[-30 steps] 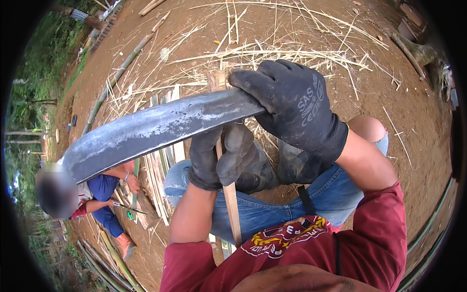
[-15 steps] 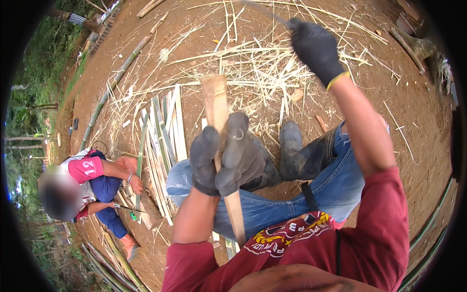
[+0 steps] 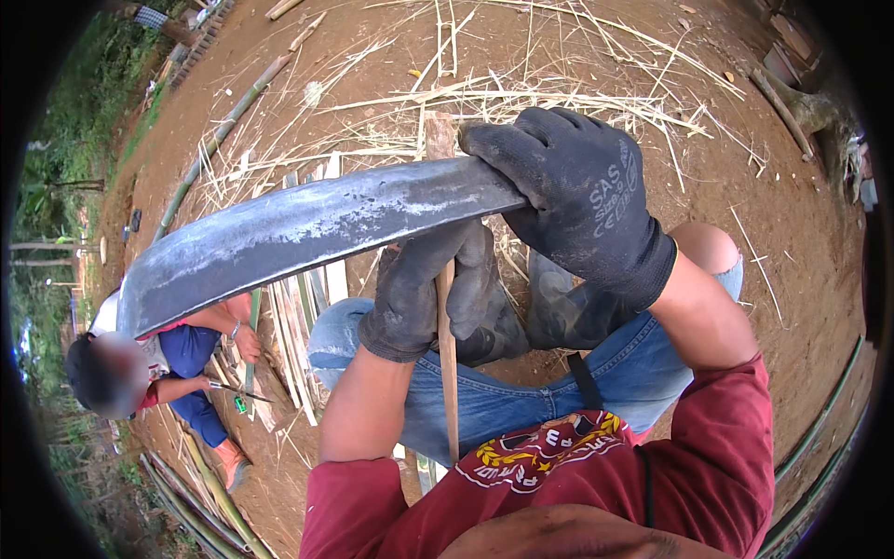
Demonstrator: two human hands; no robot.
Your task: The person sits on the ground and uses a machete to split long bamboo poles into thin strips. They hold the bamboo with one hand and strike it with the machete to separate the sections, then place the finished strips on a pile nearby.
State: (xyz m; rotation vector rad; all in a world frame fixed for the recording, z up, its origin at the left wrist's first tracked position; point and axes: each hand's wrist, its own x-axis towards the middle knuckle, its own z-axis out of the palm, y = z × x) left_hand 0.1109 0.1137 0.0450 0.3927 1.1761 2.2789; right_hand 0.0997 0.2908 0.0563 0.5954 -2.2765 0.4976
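A dark glove covers my right hand [image 3: 587,196], which is closed round the handle end of a machete [image 3: 307,224]. Its broad, scuffed blade stretches leftward across the view, over the wooden slat and my left hand; the handle is hidden in the glove. My left hand [image 3: 405,303], gloved too, grips the slat [image 3: 448,382] between thumb and fingers. The slat stands lengthwise before me, its lower end close to my shirt and its far end showing beyond the blade. Whether the blade touches the slat I cannot tell.
Thin shavings and strips [image 3: 521,98] litter the brown ground ahead. Split bamboo slats [image 3: 289,345] lie left of my knee. Beside them another person [image 3: 186,359] crouches with a knife. A long bamboo pole [image 3: 223,130] lies at the far left.
My right hand has come down from the upper right, bringing the machete over the slat. The slat in my left hand has turned, showing a narrower side.
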